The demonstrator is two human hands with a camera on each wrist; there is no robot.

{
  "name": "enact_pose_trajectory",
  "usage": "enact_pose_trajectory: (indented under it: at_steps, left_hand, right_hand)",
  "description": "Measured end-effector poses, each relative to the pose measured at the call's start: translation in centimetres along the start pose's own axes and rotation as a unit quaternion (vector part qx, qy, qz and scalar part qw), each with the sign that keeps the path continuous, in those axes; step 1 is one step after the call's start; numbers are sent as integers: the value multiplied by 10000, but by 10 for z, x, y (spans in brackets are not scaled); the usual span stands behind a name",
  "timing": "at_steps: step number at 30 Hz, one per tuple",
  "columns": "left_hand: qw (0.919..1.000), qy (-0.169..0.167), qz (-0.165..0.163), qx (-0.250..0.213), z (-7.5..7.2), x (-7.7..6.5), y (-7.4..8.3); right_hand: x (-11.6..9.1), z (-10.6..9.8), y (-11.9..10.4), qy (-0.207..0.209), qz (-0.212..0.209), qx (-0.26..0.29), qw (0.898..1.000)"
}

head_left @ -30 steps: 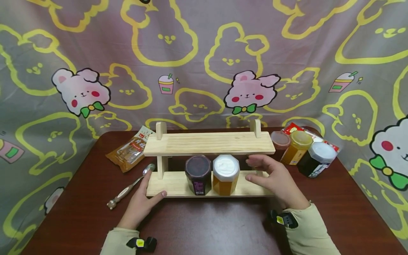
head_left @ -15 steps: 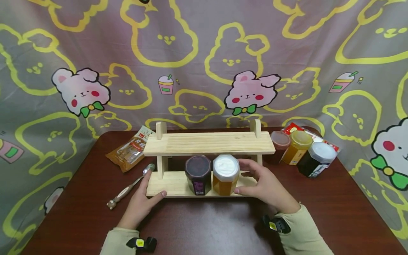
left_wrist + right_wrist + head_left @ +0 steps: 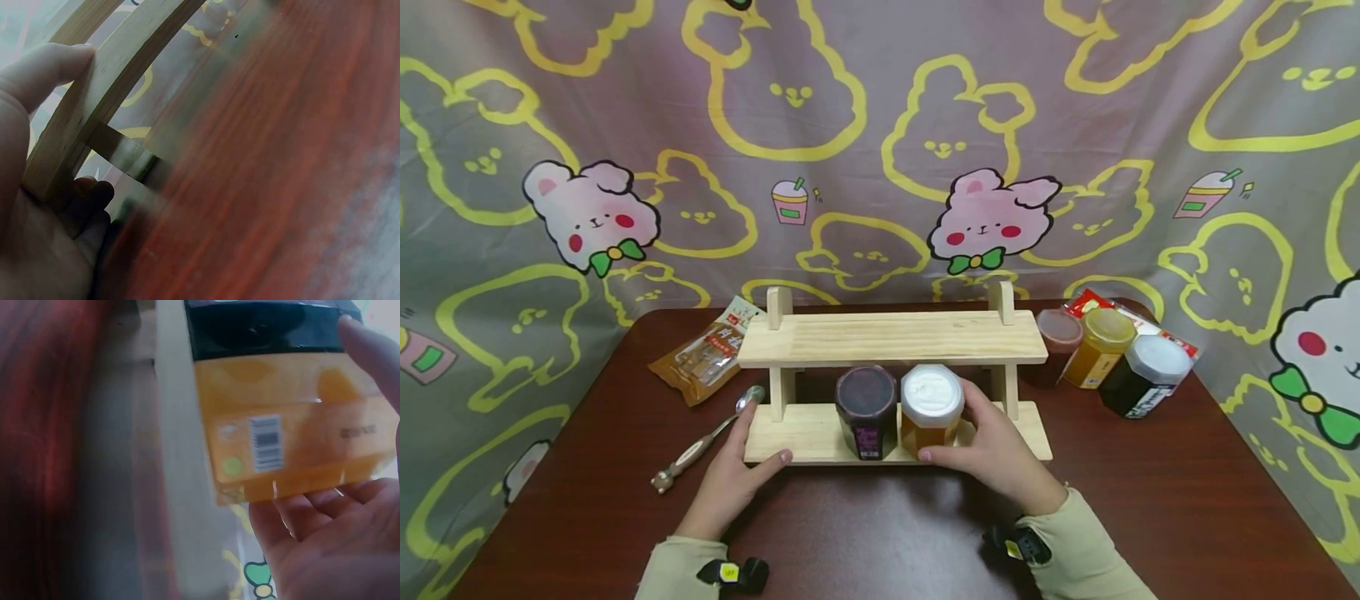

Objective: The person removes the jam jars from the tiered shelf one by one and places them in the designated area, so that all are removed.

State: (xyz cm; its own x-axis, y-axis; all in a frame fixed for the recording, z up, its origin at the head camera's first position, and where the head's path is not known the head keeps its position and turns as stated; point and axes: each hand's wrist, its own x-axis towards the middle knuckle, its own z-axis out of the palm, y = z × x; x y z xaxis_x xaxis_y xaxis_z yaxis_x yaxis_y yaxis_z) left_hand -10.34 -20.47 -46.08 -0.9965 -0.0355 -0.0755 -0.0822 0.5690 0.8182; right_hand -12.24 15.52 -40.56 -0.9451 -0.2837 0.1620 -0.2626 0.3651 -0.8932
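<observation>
A two-tier wooden rack [image 3: 891, 337] stands mid-table in the head view. My left hand [image 3: 727, 482] holds the left end of its lower shelf. In the left wrist view, the thumb presses the shelf board [image 3: 115, 72] and the fingers curl at its other side. On the lower shelf, my right hand [image 3: 1003, 458] grips an amber jar [image 3: 919, 437] with a white lid, thumb in front and fingers behind. The right wrist view shows that jar's barcode label [image 3: 265, 444] between thumb and fingers. Touching or very near its left side is a dark jar [image 3: 867, 412] with purple lettering.
Right of the rack are a reddish jar [image 3: 1060, 333], a yellow jar [image 3: 1099, 346] and a black jar [image 3: 1146, 375], beside a red-and-white packet [image 3: 1086, 301]. On the left lie a brown food packet [image 3: 703, 350] and a long-handled spoon [image 3: 703, 446]. A patterned curtain [image 3: 865, 183] hangs behind.
My right hand has moved left from beside the amber jar and closed its fingers around it. The left hand and the rack have stayed put.
</observation>
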Motion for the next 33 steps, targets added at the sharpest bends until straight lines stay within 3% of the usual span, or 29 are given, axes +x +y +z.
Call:
enact_pose_trajectory:
  at_steps: [18,28,33]
  left_hand:
    - [9999,27,7,-122,2,3,-1]
    - [9999,55,6,-127,3,1,-1]
    - [9999,86,-9,-135,3,1,-1]
  right_hand:
    - [6,6,4,144,245,167,9995]
    - [-4,-7,-1,570,354,304,9973]
    - [-10,-18,-9,681,395,63,9969]
